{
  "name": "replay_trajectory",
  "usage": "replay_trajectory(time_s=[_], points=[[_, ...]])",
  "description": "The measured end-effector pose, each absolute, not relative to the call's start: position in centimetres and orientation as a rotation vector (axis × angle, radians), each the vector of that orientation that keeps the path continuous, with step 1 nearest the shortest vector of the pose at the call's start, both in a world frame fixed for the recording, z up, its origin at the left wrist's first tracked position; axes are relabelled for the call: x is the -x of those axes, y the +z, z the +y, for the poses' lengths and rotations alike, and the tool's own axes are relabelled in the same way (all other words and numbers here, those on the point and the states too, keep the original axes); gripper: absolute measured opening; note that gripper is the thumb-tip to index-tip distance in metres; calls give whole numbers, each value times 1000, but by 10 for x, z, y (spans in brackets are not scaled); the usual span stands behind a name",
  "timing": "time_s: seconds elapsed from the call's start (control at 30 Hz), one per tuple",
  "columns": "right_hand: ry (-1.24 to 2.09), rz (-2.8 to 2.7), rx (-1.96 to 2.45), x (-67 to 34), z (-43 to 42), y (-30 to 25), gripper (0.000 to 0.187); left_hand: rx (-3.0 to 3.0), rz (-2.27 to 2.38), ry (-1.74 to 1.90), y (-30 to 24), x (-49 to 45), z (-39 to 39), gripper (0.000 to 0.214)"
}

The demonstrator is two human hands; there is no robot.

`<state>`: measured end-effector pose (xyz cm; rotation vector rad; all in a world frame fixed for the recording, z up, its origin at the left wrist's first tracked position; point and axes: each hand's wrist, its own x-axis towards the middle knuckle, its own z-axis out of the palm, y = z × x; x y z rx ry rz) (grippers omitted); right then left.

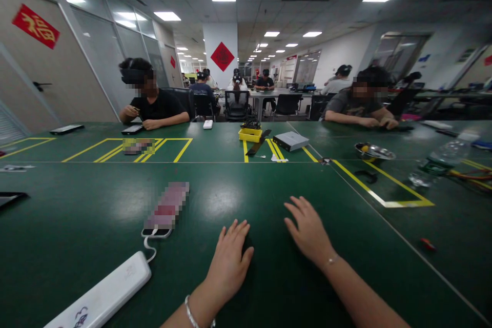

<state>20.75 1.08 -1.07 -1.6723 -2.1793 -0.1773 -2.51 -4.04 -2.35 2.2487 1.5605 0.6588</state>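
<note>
My left hand (229, 259) is over the green tabletop (265, 287), palm down with its fingers stretched out and the thumb apart. It holds nothing, and a bracelet circles its wrist. To its right, my right hand (308, 230) also has its fingers spread and nothing in them. Nearest to my left hand lies a phone (167, 207), its screen blurred out. A short white cable (152, 251) joins the phone to a white power bank (105, 289) at the lower left.
Across the table sit two people (154, 105) (359, 100). A yellow tray (249, 135), a grey box (291, 141), a metal bowl (374, 152) and a plastic bottle (442, 159) stand farther back. A small red object (427, 244) lies at the right. Yellow tape marks the tabletop.
</note>
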Motion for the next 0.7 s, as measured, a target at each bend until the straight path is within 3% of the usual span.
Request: replay_trajectory(time_s=[0.2, 0.3, 0.53, 0.7], points=[[314, -2673, 1335, -145, -21, -21, 46, -2409, 1569, 452, -25, 24, -44, 50], [265, -2591, 1475, -173, -7, -14, 45, -2381, 1576, 434, -23, 24, -44, 50], [-267, -1684, 2349, -342, 21, 0, 46, -2318, 1555, 454, -19, 27, -44, 46], [107, -960, 2754, -439, -2, -15, 59, -2318, 1549, 468, -23, 28, -43, 45]])
